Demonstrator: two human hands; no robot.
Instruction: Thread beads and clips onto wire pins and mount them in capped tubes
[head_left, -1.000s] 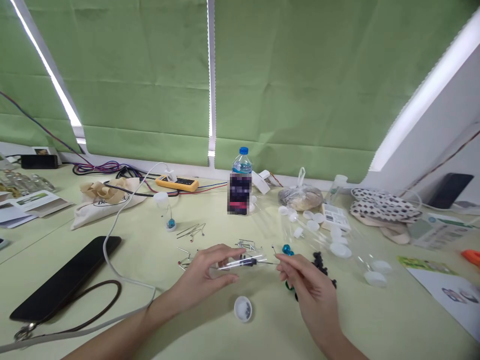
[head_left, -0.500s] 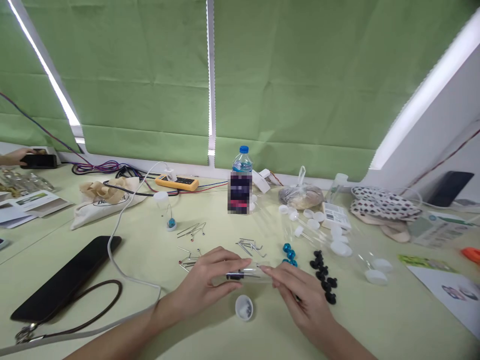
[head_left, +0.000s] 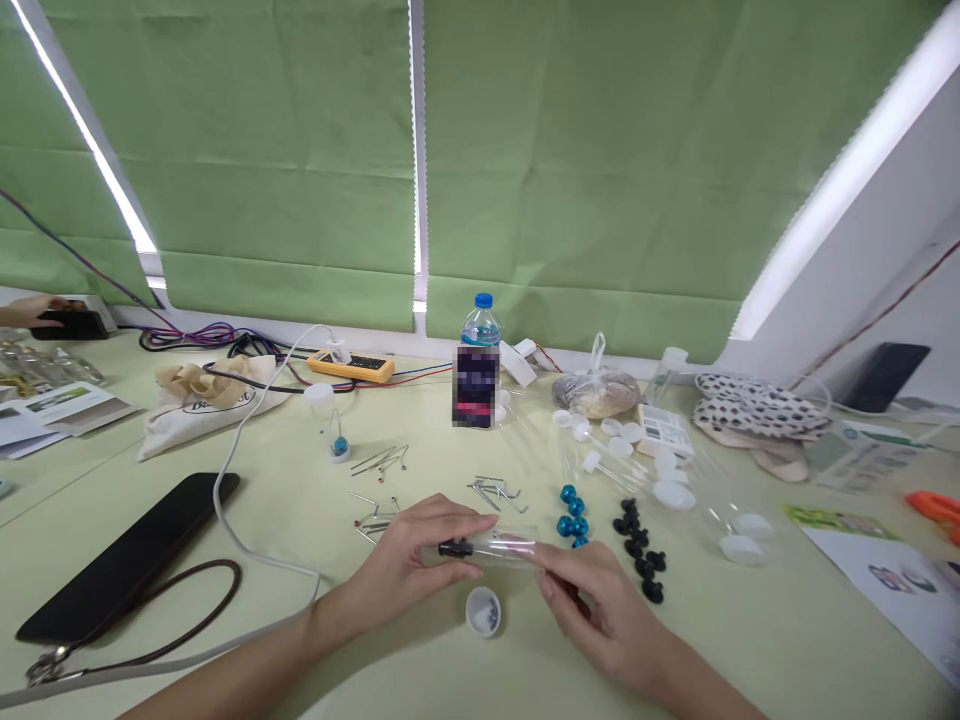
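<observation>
Lying sideways, a clear plastic tube [head_left: 510,547] is held between the thumb and fingers of my left hand [head_left: 420,550]. A black piece [head_left: 454,548] and thin metal rods show within it. My right hand [head_left: 600,610] is at the tube's right end, index finger on the rim and thumb just below, the other fingers curled. Below the tube a small white cap [head_left: 483,612] lies with little metallic bits in it. Several blue balls [head_left: 573,507] and black knobs [head_left: 639,550] lie right of my hands. Beyond them are bent metal rods [head_left: 493,490].
Other metal rods [head_left: 381,460] lie to the left, near a capped tube [head_left: 321,405] with a blue ball. Clear tubes with white caps [head_left: 675,495] spread over the right side. A black phone [head_left: 127,555], a white cable [head_left: 247,530] and a water bottle [head_left: 480,330] stand or lie around. Another person's hand [head_left: 34,310] is far left.
The right index finger has straightened against the tube's right end, with the thumb lower. The black piece and tube sit slightly further left and show more clearly.
</observation>
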